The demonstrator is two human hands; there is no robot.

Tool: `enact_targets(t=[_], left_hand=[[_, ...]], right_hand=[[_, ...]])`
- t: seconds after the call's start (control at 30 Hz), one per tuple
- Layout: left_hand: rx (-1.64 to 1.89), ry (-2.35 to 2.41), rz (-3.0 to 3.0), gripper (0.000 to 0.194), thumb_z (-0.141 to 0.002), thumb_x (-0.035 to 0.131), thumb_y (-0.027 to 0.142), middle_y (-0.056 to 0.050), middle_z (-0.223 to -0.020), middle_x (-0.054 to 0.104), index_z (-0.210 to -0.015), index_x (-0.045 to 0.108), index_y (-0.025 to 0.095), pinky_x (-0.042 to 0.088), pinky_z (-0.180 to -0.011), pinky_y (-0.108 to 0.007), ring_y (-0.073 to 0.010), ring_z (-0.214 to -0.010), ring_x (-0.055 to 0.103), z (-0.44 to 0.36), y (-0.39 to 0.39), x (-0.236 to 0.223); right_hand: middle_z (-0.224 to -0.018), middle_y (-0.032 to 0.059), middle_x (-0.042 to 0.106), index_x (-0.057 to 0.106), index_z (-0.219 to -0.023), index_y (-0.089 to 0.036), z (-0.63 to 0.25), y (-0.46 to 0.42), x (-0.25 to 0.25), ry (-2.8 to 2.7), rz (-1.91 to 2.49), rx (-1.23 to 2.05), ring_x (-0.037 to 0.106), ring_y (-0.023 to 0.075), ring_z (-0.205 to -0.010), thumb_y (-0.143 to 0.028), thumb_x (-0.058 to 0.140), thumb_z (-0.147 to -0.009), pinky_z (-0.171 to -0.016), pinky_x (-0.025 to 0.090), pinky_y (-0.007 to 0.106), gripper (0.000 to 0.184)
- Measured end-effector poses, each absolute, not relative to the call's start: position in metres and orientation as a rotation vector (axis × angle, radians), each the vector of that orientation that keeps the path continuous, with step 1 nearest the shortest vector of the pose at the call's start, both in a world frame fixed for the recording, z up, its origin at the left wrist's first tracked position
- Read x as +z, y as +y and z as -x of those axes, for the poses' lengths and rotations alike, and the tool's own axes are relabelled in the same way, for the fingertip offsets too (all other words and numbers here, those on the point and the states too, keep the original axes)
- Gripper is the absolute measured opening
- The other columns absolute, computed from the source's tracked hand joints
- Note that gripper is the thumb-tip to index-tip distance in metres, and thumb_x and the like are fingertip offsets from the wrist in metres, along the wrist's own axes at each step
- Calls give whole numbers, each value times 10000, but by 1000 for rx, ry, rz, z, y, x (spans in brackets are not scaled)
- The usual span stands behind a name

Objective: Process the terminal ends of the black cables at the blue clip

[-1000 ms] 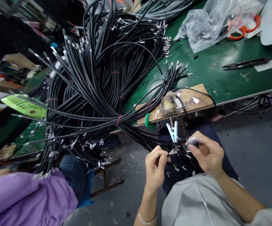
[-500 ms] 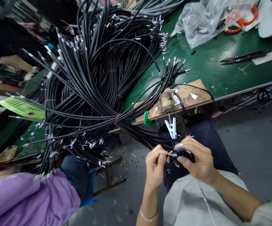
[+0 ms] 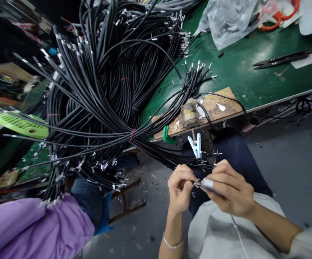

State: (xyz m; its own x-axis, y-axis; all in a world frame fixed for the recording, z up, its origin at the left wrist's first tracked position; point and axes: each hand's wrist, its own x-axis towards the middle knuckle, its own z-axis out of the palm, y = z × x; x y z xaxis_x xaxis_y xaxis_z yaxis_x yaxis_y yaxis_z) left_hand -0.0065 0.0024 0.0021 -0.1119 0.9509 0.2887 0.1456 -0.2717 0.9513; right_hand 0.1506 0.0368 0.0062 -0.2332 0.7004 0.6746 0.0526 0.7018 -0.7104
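Note:
Above my lap, my left hand pinches a black cable close to its frayed, silvery end. My right hand meets it from the right, thumb and fingers closed at that same end; silver tape wraps one fingertip. Its fingers hide part of the strands. Just beyond my hands, more black cables hang over the table edge from a bundle tied with a red band. A light blue clothespin sits on the shaft of a small motor mounted on a wooden board.
A large heap of black cables covers the table's left side. Thread snips, orange-handled scissors and a clear plastic bag lie on the green tabletop. A green clamp grips the board. Another person in a purple sleeve sits at left.
My right hand has moved in and closed its fingers on the frayed cable end, which was more exposed before. My left hand keeps its pinch. The view has shifted slightly.

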Motion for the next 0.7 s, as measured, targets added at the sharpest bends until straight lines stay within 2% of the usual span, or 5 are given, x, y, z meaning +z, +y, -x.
enact_targets(t=[0.43, 0.7], left_hand=[[1516, 1148, -1370, 278, -894, 559, 384, -3, -639, 483, -697, 577, 188, 406, -589, -303, -142, -620, 495, 14, 1, -17], [1414, 1219, -1464, 369, -899, 522, 463, -7, -608, 510, -669, 579, 181, 420, -584, -291, -136, -596, 500, 12, 2, -12]], right_hand=[[-784, 55, 710, 635, -1024, -183, -149, 29, 7, -1673, 620, 627, 588, 186, -700, -86, 661, -754, -633, 493, 367, 288], [-924, 92, 685, 603, -1145, -196, -147, 33, 5, -1748, 693, 672, 582, 221, -800, -221, 674, -800, -713, 500, 406, 353]])
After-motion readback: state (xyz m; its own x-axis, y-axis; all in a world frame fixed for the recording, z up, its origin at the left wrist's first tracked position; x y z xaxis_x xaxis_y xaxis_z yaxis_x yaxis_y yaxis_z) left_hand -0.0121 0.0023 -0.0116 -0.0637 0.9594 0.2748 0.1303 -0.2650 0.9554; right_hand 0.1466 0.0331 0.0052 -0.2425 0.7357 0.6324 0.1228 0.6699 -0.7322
